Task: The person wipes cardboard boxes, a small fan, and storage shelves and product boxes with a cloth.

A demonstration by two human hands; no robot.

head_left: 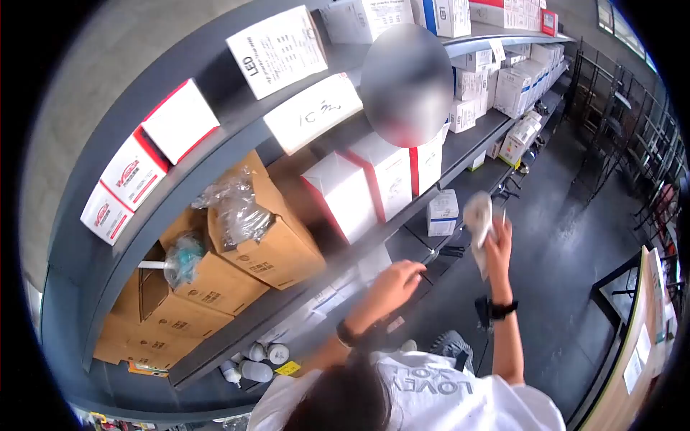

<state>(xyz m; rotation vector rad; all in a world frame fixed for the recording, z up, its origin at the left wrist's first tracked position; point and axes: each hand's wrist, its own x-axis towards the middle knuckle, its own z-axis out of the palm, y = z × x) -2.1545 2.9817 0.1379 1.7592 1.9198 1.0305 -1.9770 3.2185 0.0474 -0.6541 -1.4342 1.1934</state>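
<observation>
My right hand [498, 250] is raised over the floor beside the shelving, its fingers closed on a whitish cloth [478, 221] that hangs down and is blurred by motion. My left hand [394, 289] is held out in front of the lower shelf, its fingers loosely bent and nothing visible in them. Beyond its fingertips lies a dark-handled metal item [447, 252], its kind unclear. A white box with blue print [443, 213] stands on the lower shelf, left of the cloth.
Dark shelving [237, 140] curves along the left, holding LED boxes [277, 52], red-and-white boxes [341, 195] and open cardboard cartons [266, 237] with plastic wrap. White bulbs [256, 370] sit low down. A wooden table [624, 359] is at right; metal racks [611, 115] stand behind.
</observation>
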